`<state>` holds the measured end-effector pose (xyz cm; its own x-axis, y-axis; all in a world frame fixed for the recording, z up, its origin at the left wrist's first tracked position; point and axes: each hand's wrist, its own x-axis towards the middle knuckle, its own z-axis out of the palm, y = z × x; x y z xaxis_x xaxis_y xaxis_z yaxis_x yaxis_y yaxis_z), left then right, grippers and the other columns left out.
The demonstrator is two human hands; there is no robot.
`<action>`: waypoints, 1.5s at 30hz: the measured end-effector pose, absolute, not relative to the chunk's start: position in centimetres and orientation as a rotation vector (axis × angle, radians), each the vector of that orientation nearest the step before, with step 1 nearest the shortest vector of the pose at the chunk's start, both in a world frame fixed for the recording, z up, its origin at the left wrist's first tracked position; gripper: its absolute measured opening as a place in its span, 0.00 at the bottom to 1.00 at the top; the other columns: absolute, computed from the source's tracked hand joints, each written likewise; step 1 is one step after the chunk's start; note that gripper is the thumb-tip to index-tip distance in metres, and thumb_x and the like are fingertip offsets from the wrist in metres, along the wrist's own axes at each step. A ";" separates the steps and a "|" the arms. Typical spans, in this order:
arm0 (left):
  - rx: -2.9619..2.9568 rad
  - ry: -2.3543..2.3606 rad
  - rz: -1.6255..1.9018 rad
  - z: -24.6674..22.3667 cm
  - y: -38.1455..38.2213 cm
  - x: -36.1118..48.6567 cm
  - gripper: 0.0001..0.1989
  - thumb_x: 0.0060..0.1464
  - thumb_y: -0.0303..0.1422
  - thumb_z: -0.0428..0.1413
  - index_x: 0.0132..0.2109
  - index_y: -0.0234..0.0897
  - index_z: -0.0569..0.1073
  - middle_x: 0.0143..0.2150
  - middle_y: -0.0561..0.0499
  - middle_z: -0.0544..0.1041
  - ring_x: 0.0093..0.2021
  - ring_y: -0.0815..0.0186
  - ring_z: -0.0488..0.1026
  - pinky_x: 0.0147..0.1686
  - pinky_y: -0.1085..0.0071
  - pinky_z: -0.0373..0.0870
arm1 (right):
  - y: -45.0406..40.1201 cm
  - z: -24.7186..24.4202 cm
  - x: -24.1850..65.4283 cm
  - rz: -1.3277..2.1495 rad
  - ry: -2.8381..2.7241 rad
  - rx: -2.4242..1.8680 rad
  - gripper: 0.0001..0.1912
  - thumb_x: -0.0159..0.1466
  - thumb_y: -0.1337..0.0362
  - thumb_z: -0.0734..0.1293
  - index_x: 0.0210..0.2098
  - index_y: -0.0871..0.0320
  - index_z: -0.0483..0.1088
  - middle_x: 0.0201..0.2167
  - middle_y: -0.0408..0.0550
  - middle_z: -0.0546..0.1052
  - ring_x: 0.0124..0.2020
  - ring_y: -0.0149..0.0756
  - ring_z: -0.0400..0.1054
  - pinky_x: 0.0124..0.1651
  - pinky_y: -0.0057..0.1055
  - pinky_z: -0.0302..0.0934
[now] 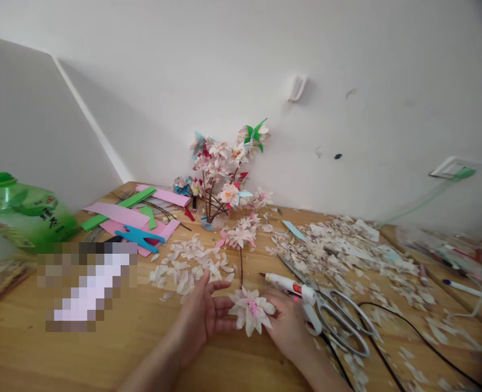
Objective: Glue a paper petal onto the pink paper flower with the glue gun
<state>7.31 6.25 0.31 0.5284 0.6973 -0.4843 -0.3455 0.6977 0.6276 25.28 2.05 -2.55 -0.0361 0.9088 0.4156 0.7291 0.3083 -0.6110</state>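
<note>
Both hands low over the desk [102, 348]: the left hand [202, 316] pinches the paper flower [252, 310] from its left side, fingers curled on the petals. The right hand [288, 324] cups it from the right, with the glue gun [294, 288] and scissors [334, 310] just beyond.

Both forearms run off the bottom edge. The right hand [289, 326] is partly covered by the paper flower [252, 311]; its fingertips behind the petals cannot be seen. The glue gun [296, 291] handle sits behind that hand's thumb side; grip unclear. A pixelated block [88, 286] left of the left hand [202, 316] hides whatever lies there. Far right of the right hand, pens [471, 289] and clutter are blurred. The cable [420, 332] leaves the frame at lower right.
</note>
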 end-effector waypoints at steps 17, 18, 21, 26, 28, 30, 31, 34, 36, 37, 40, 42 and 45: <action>0.537 0.717 0.678 0.3 5.7 7.4 0.32 0.57 0.50 0.38 0.61 0.32 0.48 0.34 0.44 0.78 0.36 0.59 0.76 0.36 0.63 0.68 | 2.0 -2.9 25.0 0.227 -1.789 -1.653 0.09 0.54 0.69 0.63 0.18 0.58 0.71 0.18 0.46 0.73 0.23 0.36 0.66 0.27 0.27 0.55; 0.529 0.714 0.678 0.4 5.7 7.4 0.33 0.58 0.49 0.37 0.62 0.32 0.46 0.34 0.45 0.78 0.36 0.60 0.76 0.37 0.64 0.67 | 2.0 -2.9 25.0 0.224 -1.801 -1.636 0.10 0.54 0.69 0.63 0.18 0.58 0.71 0.18 0.46 0.73 0.23 0.36 0.66 0.26 0.27 0.55; 0.504 0.760 0.730 0.7 5.7 7.5 0.32 0.59 0.47 0.37 0.63 0.32 0.43 0.34 0.45 0.78 0.35 0.62 0.76 0.41 0.67 0.65 | 2.0 -2.8 25.0 0.208 -1.807 -1.615 0.10 0.54 0.68 0.63 0.17 0.58 0.69 0.19 0.46 0.74 0.23 0.36 0.66 0.27 0.28 0.55; 0.458 0.782 0.796 0.8 5.8 7.8 0.28 0.61 0.43 0.37 0.63 0.30 0.47 0.33 0.44 0.78 0.32 0.64 0.76 0.39 0.70 0.65 | 1.9 -2.7 24.7 0.203 -1.820 -1.652 0.11 0.54 0.68 0.62 0.17 0.57 0.69 0.18 0.46 0.73 0.22 0.36 0.65 0.26 0.28 0.55; 0.463 0.776 0.796 0.8 5.8 7.8 0.28 0.61 0.42 0.37 0.63 0.30 0.47 0.33 0.44 0.78 0.32 0.64 0.76 0.39 0.70 0.65 | 1.8 -2.6 24.7 0.222 -1.820 -1.655 0.12 0.55 0.67 0.62 0.17 0.57 0.69 0.18 0.46 0.72 0.22 0.36 0.65 0.26 0.28 0.55; 0.460 0.766 0.789 0.8 5.8 7.7 0.28 0.61 0.42 0.37 0.63 0.30 0.47 0.35 0.43 0.78 0.33 0.63 0.76 0.40 0.69 0.65 | 1.8 -2.6 24.7 0.245 -1.821 -1.647 0.12 0.56 0.66 0.61 0.17 0.57 0.69 0.19 0.47 0.73 0.23 0.37 0.66 0.27 0.28 0.55; 0.454 0.761 0.788 0.8 5.8 7.7 0.28 0.61 0.43 0.37 0.63 0.30 0.47 0.36 0.42 0.77 0.34 0.62 0.76 0.40 0.68 0.65 | 1.8 -2.6 24.7 0.249 -1.819 -1.640 0.12 0.56 0.66 0.61 0.17 0.57 0.69 0.19 0.47 0.74 0.24 0.38 0.66 0.27 0.29 0.56; 0.432 0.774 0.798 0.7 5.9 7.5 0.28 0.60 0.43 0.38 0.62 0.30 0.48 0.37 0.42 0.77 0.34 0.62 0.76 0.39 0.68 0.66 | 1.8 -3.0 24.7 0.232 -1.788 -1.608 0.14 0.57 0.63 0.60 0.17 0.57 0.68 0.19 0.47 0.73 0.24 0.38 0.67 0.27 0.29 0.56; 0.423 0.784 0.794 0.7 5.9 7.5 0.28 0.60 0.43 0.38 0.61 0.31 0.49 0.38 0.42 0.77 0.33 0.62 0.76 0.38 0.67 0.66 | 1.8 -3.4 24.6 0.217 -1.754 -1.594 0.16 0.58 0.62 0.60 0.16 0.56 0.67 0.18 0.46 0.72 0.23 0.37 0.66 0.27 0.29 0.56; 0.422 0.784 0.791 0.6 5.9 7.5 0.28 0.60 0.43 0.38 0.61 0.31 0.50 0.37 0.42 0.77 0.33 0.62 0.76 0.38 0.67 0.66 | 1.8 -3.5 24.6 0.211 -1.741 -1.593 0.16 0.59 0.61 0.59 0.16 0.56 0.67 0.18 0.46 0.71 0.23 0.38 0.66 0.27 0.29 0.55; 0.426 0.770 0.790 0.5 5.6 7.6 0.27 0.60 0.43 0.38 0.61 0.32 0.50 0.37 0.44 0.76 0.31 0.64 0.76 0.37 0.69 0.66 | 1.8 -3.8 24.5 0.222 -1.727 -1.590 0.16 0.60 0.59 0.60 0.18 0.56 0.68 0.19 0.47 0.72 0.23 0.38 0.66 0.27 0.30 0.56; 0.428 0.749 0.800 0.4 5.6 7.8 0.26 0.60 0.43 0.39 0.60 0.32 0.51 0.38 0.44 0.76 0.31 0.65 0.76 0.37 0.70 0.66 | 1.9 -3.7 24.5 0.239 -1.729 -1.589 0.16 0.60 0.58 0.60 0.19 0.56 0.69 0.19 0.47 0.72 0.23 0.38 0.66 0.27 0.30 0.56; 0.424 0.772 0.796 0.2 6.1 7.3 0.24 0.58 0.43 0.43 0.57 0.34 0.56 0.43 0.41 0.75 0.33 0.65 0.76 0.39 0.69 0.66 | 2.0 -3.5 24.5 0.262 -1.733 -1.578 0.15 0.59 0.58 0.61 0.20 0.56 0.70 0.19 0.46 0.72 0.23 0.39 0.66 0.27 0.31 0.56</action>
